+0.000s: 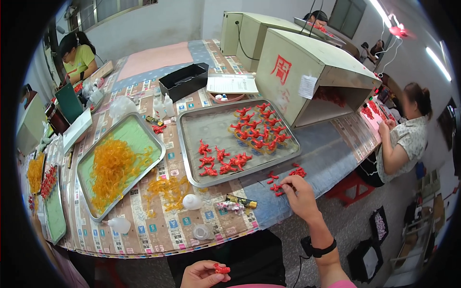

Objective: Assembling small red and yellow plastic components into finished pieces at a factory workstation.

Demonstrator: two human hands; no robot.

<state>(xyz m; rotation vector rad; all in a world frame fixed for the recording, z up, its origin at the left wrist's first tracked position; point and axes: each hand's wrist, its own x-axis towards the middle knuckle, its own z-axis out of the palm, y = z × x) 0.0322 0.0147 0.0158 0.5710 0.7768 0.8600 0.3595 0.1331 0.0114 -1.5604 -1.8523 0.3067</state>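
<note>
My left hand (200,275), low at the front edge above my lap, pinches a small red plastic figure part (222,269). My right hand (300,196) reaches over the blue cloth, thumb and fingertips drawn together at a small red piece (276,187); the fingers partly cover the contact. A loose pile of red pieces (298,171) lies just beyond that hand. Further in, a metal tray (192,134) bears red figures in two groups: several (225,163) at its near side, and more (261,128) with yellow strips among them at its right.
At left a green-lined tray (86,177) holds tangled yellow strips (115,168). White squeeze bottles (192,201), a glue tube (241,200) and a clear lid (201,232) lie near the front. A metal cabinet (307,72) stands behind. A co-worker (406,134) sits at right.
</note>
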